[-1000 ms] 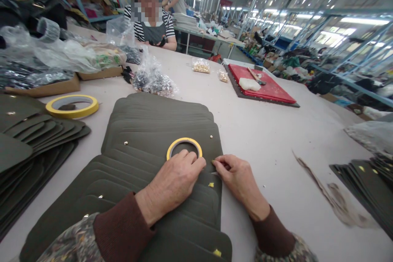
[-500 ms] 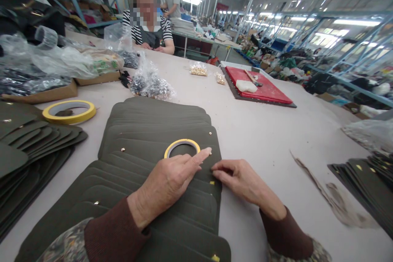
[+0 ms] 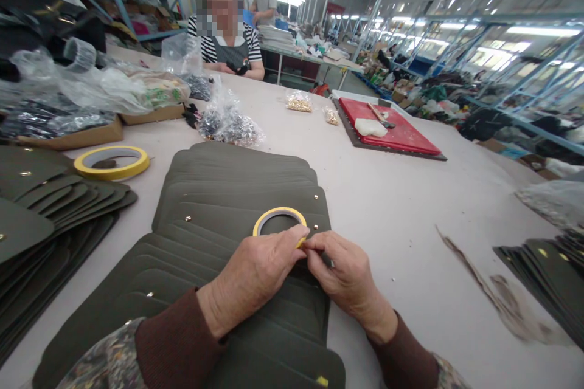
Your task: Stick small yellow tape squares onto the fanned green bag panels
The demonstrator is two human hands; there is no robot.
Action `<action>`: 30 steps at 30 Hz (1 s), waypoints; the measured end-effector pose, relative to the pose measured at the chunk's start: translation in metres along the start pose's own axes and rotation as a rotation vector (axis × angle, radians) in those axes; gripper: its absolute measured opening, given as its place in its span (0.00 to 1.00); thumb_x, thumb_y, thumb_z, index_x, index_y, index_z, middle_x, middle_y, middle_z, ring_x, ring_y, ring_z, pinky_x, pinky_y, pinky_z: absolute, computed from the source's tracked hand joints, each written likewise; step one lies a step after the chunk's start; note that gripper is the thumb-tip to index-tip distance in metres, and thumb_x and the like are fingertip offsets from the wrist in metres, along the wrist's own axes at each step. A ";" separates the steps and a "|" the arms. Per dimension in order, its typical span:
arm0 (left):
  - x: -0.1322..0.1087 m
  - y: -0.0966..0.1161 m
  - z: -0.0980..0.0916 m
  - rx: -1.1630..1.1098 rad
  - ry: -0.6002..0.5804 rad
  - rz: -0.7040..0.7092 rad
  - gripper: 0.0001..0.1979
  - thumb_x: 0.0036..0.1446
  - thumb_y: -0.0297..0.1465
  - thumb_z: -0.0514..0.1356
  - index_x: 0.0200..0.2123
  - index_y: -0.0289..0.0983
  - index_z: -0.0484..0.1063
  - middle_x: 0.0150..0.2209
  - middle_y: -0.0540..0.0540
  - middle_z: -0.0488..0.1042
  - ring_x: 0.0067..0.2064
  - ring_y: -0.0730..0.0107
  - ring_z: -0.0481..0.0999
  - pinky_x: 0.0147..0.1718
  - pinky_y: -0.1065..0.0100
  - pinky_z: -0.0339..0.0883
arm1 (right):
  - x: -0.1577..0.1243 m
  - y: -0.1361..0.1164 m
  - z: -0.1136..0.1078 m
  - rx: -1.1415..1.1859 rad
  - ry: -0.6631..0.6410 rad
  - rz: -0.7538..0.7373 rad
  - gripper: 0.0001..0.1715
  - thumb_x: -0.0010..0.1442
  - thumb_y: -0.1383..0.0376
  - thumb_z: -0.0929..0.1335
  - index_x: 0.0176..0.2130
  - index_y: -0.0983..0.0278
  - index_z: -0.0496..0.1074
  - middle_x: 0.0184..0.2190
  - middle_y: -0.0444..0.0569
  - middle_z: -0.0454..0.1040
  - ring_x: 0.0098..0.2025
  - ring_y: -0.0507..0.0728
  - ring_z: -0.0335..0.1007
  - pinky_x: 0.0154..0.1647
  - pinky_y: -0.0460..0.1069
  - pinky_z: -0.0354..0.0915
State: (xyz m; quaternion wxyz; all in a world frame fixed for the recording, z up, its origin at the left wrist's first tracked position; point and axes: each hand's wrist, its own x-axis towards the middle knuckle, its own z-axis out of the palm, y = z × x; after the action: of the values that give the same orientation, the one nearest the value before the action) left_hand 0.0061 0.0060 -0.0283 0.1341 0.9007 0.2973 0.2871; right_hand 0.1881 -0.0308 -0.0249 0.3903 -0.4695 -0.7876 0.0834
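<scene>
Head view: the small tape roll (image 3: 279, 209), a thin yellow ring, lies flat on top of a fanned stack of olive-green cut pieces (image 3: 219, 194), just in front of the person.
Left hand (image 3: 255, 273): curled, with thumb and forefinger pinched on the near rim of the small tape roll; the heel of the hand rests on the stack.
Right hand (image 3: 347, 276): fingertips drawn together at the same spot on the rim, touching the left hand's fingertips; whether they grip a loose end of tape cannot be told.
Stack: the pieces overlap like shingles, and small brass studs (image 3: 187, 218) show on some of them.
Table (image 3: 401, 206): pale and wide, with the stack in the middle of its near part.
To the left: a larger yellow tape roll (image 3: 112, 162) lies flat beside another pile of olive pieces (image 3: 55, 206).
To the right: a third pile of dark pieces (image 3: 547, 267) lies well apart at the table's edge.
Further back: clear bags of metal hardware (image 3: 228, 121), two small bags of golden parts (image 3: 298, 101) and a red mat (image 3: 392, 127) with a hammer on it.
Far side: a co-worker in a striped shirt (image 3: 228, 48) sits at the table, hands on its top.
</scene>
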 end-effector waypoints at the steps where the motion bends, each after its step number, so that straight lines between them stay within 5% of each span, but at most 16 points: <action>1: 0.000 0.001 -0.001 -0.001 -0.024 -0.005 0.12 0.67 0.28 0.49 0.53 0.37 0.60 0.41 0.46 0.76 0.41 0.70 0.78 0.40 0.70 0.71 | 0.000 0.000 0.000 -0.028 0.010 0.001 0.11 0.60 0.73 0.62 0.36 0.61 0.72 0.28 0.48 0.76 0.31 0.53 0.72 0.34 0.48 0.68; 8: 0.003 0.006 -0.005 0.058 -0.095 -0.110 0.10 0.66 0.27 0.47 0.38 0.38 0.68 0.32 0.50 0.72 0.33 0.72 0.74 0.30 0.73 0.67 | 0.000 -0.007 0.002 -0.091 0.068 0.074 0.10 0.57 0.72 0.63 0.31 0.62 0.72 0.24 0.46 0.74 0.26 0.52 0.70 0.29 0.47 0.66; 13: 0.002 0.009 -0.002 0.060 -0.019 -0.026 0.11 0.65 0.25 0.47 0.36 0.38 0.67 0.31 0.50 0.70 0.32 0.72 0.72 0.30 0.73 0.65 | 0.004 -0.004 0.002 0.262 0.077 0.576 0.06 0.55 0.65 0.67 0.29 0.63 0.73 0.20 0.43 0.72 0.21 0.51 0.68 0.23 0.45 0.66; 18: 0.004 0.007 -0.002 0.221 -0.099 -0.055 0.07 0.64 0.26 0.51 0.36 0.38 0.67 0.32 0.49 0.70 0.35 0.70 0.70 0.32 0.71 0.65 | 0.005 0.029 -0.007 0.560 0.062 0.921 0.17 0.48 0.55 0.72 0.30 0.67 0.75 0.19 0.44 0.73 0.19 0.50 0.69 0.22 0.46 0.69; 23: 0.010 0.003 -0.003 0.374 -0.260 -0.152 0.03 0.62 0.26 0.55 0.37 0.39 0.67 0.37 0.48 0.70 0.39 0.66 0.68 0.33 0.69 0.67 | 0.003 0.046 -0.010 0.543 0.031 0.908 0.22 0.47 0.51 0.74 0.32 0.68 0.77 0.21 0.46 0.74 0.21 0.50 0.68 0.23 0.46 0.69; 30: 0.012 0.005 -0.003 0.351 -0.303 -0.169 0.04 0.63 0.26 0.53 0.38 0.39 0.67 0.37 0.47 0.70 0.40 0.62 0.68 0.33 0.65 0.69 | 0.007 0.040 0.000 0.254 -0.037 0.768 0.15 0.55 0.56 0.69 0.30 0.66 0.77 0.20 0.44 0.73 0.22 0.51 0.66 0.23 0.46 0.64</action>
State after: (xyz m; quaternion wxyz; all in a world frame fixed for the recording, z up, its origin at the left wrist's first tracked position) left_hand 0.0144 0.0097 -0.0185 0.0423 0.9149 0.3933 0.0806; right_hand 0.2136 -0.0035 -0.0410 0.3714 -0.6762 -0.5450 0.3283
